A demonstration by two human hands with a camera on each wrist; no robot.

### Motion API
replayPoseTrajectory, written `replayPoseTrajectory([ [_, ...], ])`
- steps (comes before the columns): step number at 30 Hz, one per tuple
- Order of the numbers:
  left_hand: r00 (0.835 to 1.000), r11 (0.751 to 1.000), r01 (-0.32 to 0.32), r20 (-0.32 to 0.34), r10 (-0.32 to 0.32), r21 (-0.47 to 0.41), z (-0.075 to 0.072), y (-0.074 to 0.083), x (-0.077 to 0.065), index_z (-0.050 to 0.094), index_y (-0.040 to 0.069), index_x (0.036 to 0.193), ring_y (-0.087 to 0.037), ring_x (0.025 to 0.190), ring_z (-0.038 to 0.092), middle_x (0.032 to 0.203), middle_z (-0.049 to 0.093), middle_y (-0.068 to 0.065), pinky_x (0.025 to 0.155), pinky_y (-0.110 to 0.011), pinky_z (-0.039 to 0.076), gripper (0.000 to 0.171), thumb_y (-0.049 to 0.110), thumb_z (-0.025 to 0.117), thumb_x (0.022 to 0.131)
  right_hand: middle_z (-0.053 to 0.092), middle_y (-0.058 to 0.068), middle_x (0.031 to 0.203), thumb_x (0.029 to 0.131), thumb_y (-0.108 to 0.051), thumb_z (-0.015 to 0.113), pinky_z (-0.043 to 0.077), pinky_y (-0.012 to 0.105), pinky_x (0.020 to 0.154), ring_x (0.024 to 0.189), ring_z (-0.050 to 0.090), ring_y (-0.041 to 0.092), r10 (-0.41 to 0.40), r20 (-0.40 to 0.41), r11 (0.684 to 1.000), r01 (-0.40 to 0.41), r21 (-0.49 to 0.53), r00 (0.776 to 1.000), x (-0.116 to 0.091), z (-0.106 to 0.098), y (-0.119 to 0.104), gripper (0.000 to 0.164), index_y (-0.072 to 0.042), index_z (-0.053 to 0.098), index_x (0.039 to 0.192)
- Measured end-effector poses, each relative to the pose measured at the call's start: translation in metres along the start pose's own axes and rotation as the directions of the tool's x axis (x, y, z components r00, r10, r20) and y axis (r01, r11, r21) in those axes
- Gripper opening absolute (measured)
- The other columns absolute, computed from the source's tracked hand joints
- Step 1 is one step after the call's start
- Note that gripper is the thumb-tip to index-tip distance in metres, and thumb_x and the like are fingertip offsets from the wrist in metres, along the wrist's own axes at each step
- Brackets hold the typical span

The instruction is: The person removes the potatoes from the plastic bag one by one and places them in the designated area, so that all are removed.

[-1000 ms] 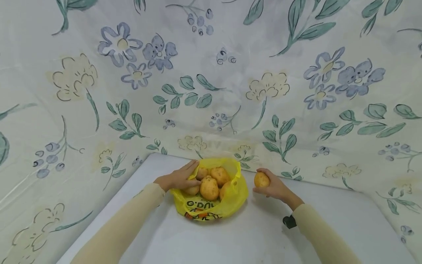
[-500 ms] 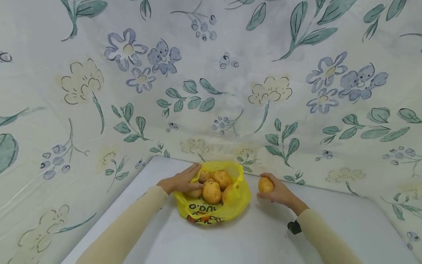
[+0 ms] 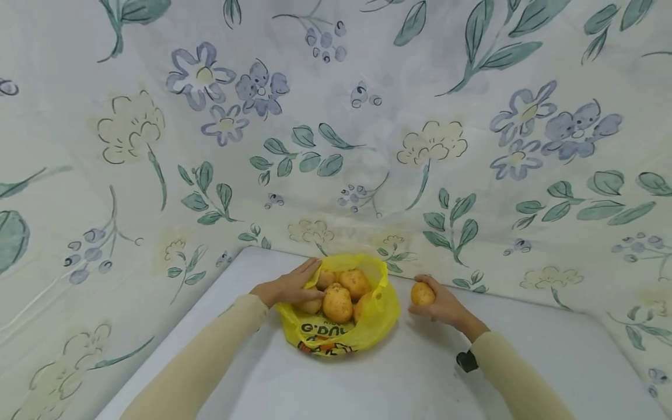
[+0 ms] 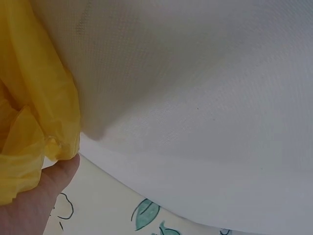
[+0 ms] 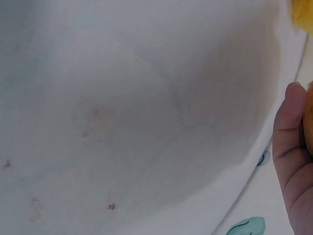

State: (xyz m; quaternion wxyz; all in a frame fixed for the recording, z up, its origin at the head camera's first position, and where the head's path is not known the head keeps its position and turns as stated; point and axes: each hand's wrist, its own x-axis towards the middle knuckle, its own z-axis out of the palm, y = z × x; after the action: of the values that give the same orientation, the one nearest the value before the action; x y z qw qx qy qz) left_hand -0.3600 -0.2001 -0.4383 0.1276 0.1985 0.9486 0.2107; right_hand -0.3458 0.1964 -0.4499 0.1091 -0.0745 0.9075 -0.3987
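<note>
A yellow plastic bag [image 3: 379, 326] with dark lettering stands with its mouth wide on the white table. Inside it lie several potatoes [image 3: 338, 303]. My left hand [image 3: 289, 288] grips the left rim of the bag, the thumb over the edge towards the potatoes; its other fingers are partly hidden. In the left wrist view the thumb [image 4: 61, 174] lies against the crumpled yellow plastic. To the right of the bag, my right hand [image 3: 442, 304] holds one potato [image 3: 422, 294] between thumb and fingers, apart from the bag. The right wrist view catches only the edge of that potato [image 5: 308, 122].
The white table [image 3: 336, 391] ends at a flower-printed sheet [image 3: 367, 175] that rises behind and at the sides. A small black object [image 3: 466, 361] sits at the right wrist. Small brown specks [image 5: 111, 206] dot the tabletop below the right hand.
The whole head view has shifted slightly down and right. Both hands keep their holds, the left on the bag and the right on the potato, with hardly any movement.
</note>
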Motion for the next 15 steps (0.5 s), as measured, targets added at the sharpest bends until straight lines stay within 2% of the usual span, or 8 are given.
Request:
replayPoseTrajectory([
  [4,1.0,1.0,0.012,0.003,-0.012,0.001,0.004,-0.003,-0.003,0.003,0.017,0.161,-0.033,0.154,0.006,0.168,-0.001,-0.01,0.121,-0.057,0.018,0.095,0.061,0.054,0.093,0.048,0.016,0.139,0.079,-0.032,0.08,0.053,0.032,0.066,0.099,0.054,0.027,-0.006,0.017,1.0,0.006,0.013,1.0,-0.004,0.003,0.0,0.084,-0.019,0.036,0.15],
  [15,1.0,1.0,-0.014,-0.004,0.014,-0.003,-0.001,0.003,-0.003,0.004,0.013,0.16,-0.036,0.154,0.006,0.167,-0.001,-0.013,0.121,-0.058,0.018,0.093,0.056,0.054,0.095,0.051,0.014,0.138,0.077,-0.036,0.082,0.052,0.036,0.078,0.102,0.056,0.026,-0.008,-0.019,0.999,0.007,-0.046,1.0,-0.002,0.001,0.013,0.085,-0.018,0.038,0.149],
])
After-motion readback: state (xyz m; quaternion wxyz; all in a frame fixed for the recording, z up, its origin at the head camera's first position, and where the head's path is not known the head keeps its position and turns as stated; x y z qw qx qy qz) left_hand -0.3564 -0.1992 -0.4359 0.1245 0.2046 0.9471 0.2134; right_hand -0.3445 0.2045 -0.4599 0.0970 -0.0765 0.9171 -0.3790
